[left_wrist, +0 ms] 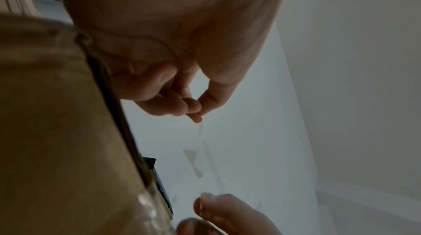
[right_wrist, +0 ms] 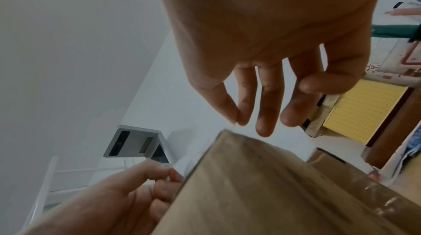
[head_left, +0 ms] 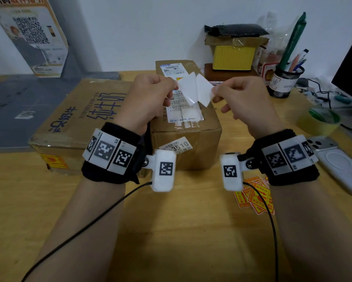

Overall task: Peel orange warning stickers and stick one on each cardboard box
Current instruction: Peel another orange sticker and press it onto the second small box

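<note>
Both hands are raised above the smaller brown cardboard box point(head_left: 186, 127), the one with the white shipping labels on its top, and between them hang two white sheets joined in a V. The left hand point(head_left: 148, 100) pinches the upper corner of the left sheet, a glossy white backing paper point(head_left: 188, 91), between thumb and forefinger, its other fingers curled in. The right hand point(head_left: 245, 102) pinches the edge of the right sheet, a white-backed sticker point(head_left: 204, 92), between thumb and forefinger, with the remaining fingers loosely spread below. So each grip is narrow and closed on paper, and the two sheets splay apart from the pinch points down toward the box top. Only their pale backs face me; which of the two is really the sticker I cannot tell for sure.

Left of that box and touching it lies a larger flat brown cardboard box point(head_left: 73, 119) with blue printing, and an orange warning sticker point(head_left: 54, 161) sits on its near side face. In front of the smaller box, to the right on the wooden surface point(head_left: 171, 231), lies a loose pile of orange warning stickers point(head_left: 254, 198), partly hidden by the right wrist band.
</note>
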The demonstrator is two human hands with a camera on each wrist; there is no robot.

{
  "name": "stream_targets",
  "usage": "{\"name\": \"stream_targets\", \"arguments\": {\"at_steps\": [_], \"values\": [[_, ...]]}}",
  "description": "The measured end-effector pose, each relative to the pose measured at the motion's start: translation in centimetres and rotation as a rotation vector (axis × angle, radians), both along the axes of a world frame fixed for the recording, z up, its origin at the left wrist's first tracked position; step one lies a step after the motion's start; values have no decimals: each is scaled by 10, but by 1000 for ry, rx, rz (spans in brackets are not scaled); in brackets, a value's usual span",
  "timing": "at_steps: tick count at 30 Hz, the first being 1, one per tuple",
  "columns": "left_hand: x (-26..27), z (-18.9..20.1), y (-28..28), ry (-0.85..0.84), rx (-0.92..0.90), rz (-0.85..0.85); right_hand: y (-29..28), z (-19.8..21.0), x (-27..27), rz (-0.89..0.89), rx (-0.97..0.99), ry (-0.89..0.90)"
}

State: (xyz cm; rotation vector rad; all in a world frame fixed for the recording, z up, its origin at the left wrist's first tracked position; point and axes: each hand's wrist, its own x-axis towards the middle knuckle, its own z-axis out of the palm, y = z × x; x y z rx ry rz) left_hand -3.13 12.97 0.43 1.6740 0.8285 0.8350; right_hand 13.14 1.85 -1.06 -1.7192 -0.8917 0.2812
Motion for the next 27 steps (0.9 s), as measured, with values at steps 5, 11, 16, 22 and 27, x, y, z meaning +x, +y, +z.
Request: {"name": "stream_targets", "arguments": {"at_steps": [5,11,16,22,27], "values": [[2,0,-2,-18,10,24,-6,5,10,-159,47,12],[5,-1,-9,-24,-19,13,-14,13,11,-188,92,15],[15,5,-31,46,-43,-20,-22,20,14,-237,50,-46],[41,19,-52,114,-147,-178,-32,29,21,-275,45,-91],[46,21,-55,126,-161,-190,-37,28,23,-277,7,-113]]}}
